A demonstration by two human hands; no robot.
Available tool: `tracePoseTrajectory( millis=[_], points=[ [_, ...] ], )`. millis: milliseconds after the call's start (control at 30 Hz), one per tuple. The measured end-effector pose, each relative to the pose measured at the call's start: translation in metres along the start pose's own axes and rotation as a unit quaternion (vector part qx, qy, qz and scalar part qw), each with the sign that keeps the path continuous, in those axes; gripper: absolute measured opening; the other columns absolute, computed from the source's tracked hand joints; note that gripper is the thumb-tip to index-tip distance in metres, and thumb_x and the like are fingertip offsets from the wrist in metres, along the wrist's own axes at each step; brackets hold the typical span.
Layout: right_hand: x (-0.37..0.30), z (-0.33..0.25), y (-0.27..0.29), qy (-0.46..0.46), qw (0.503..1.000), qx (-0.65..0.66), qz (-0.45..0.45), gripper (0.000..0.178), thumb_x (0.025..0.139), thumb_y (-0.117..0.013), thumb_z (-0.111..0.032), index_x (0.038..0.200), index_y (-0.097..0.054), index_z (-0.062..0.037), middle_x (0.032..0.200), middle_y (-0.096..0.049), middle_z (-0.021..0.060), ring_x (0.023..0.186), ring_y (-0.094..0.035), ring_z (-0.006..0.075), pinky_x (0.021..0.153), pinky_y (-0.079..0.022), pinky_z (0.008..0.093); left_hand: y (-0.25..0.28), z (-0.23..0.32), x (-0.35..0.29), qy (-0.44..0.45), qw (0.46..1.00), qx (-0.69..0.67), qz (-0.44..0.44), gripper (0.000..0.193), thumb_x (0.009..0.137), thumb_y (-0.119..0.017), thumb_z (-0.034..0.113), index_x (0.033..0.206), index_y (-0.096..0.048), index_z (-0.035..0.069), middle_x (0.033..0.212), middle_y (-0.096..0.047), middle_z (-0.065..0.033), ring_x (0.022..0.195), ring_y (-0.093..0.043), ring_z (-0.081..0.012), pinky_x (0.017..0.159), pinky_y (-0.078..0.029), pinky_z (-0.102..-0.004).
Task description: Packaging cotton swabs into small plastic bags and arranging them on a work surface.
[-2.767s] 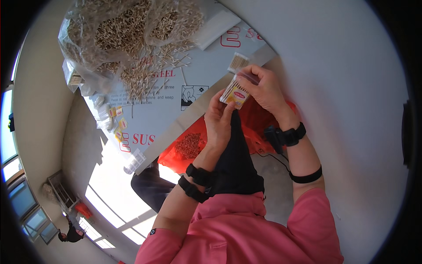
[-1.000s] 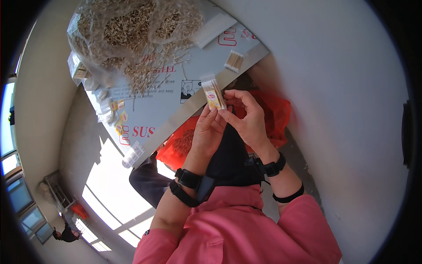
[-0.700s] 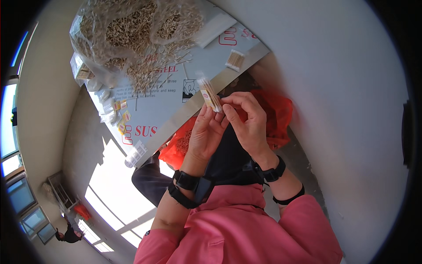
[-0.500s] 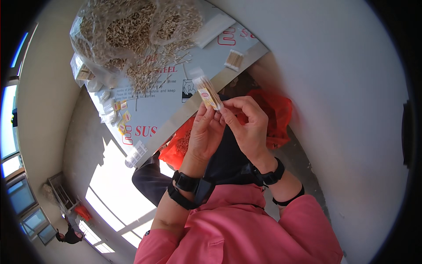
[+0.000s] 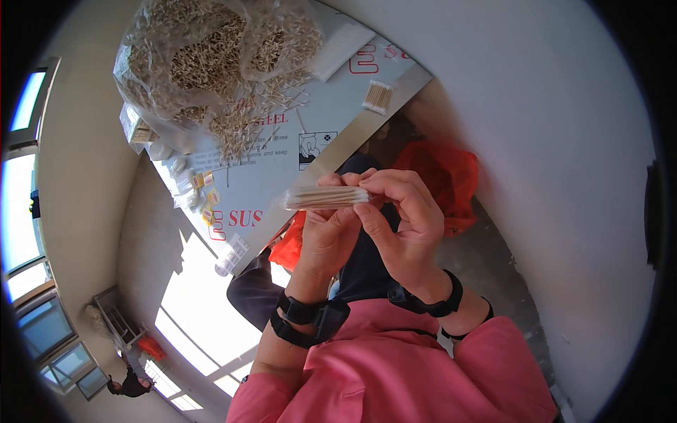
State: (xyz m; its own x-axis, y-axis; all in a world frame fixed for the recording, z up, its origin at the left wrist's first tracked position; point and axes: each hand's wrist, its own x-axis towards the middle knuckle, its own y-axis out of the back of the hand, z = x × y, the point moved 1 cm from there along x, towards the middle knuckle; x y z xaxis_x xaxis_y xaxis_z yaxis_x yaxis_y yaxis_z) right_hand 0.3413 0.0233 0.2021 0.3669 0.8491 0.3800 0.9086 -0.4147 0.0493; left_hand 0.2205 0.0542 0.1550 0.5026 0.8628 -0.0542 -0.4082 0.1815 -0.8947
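Observation:
A clear packet of cotton swabs (image 5: pixel 326 198) lies level between my two hands, in front of the table's near edge. My left hand (image 5: pixel 331 236) grips it from below and behind, thumb on the near side. At the packet's right end, my right hand (image 5: pixel 409 218) pinches the clear film with thumb and fingers. Beyond them on the table, a big clear bag of loose cotton swabs (image 5: pixel 211 53) spills swabs onto the printed surface. A small bundle of cotton swabs (image 5: pixel 377 96) rests by the table's right edge.
The table (image 5: pixel 271 180) has a printed film top and a bare metal edge. Small yellow labels (image 5: pixel 206 197) and white pieces lie at its left. Red plastic bags (image 5: pixel 444 183) sit below. A wall rises at right; another person (image 5: pixel 130 381) is far off at lower left.
The packet has turned from upright and slanted to level, with its yellow label now out of sight. Both hands have come slightly lower, and the right fingers have shifted along its end.

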Motion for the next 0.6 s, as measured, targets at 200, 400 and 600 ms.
tracePoseTrajectory(
  millis=[200, 400, 600],
  points=[
    [0.009, -0.023, 0.009, 0.089, 0.996, -0.002, -0.022, 0.030, 0.078, -0.079, -0.005, 0.103, -0.064, -0.0011, 0.099, -0.064, 0.0109, 0.080, -0.063, 0.0199, 0.066, -0.052, 0.0282, -0.027, 0.030, -0.001, -0.054, 0.988, 0.134, -0.050, 0.064, 0.081, -0.078, 0.018, 0.135, -0.044, 0.013, 0.134, -0.054, -0.0152, 0.135, -0.041, -0.0344, 0.113, -0.035, -0.0479],
    [0.009, -0.028, 0.003, 0.127, 0.992, 0.015, -0.021, 0.031, 0.076, -0.080, -0.006, 0.103, -0.064, -0.0011, 0.095, -0.064, 0.0109, 0.077, -0.061, 0.0201, 0.062, -0.050, 0.0275, -0.030, 0.053, -0.002, -0.151, 0.960, 0.201, -0.124, 0.074, 0.077, -0.083, 0.033, 0.135, -0.042, 0.013, 0.114, -0.063, -0.0132, 0.124, -0.052, -0.0375, 0.113, -0.032, -0.0545],
    [0.007, -0.031, 0.003, 0.121, 0.992, 0.007, -0.026, 0.029, 0.077, -0.079, -0.006, 0.101, -0.064, -0.0009, 0.096, -0.065, 0.0106, 0.076, -0.061, 0.0196, 0.061, -0.049, 0.0281, -0.052, 0.058, -0.014, -0.184, 0.958, 0.213, -0.049, 0.068, 0.082, -0.078, 0.033, 0.136, -0.040, 0.013, 0.101, -0.063, -0.0138, 0.102, -0.064, -0.0359, 0.102, -0.043, -0.0604]
  ],
)
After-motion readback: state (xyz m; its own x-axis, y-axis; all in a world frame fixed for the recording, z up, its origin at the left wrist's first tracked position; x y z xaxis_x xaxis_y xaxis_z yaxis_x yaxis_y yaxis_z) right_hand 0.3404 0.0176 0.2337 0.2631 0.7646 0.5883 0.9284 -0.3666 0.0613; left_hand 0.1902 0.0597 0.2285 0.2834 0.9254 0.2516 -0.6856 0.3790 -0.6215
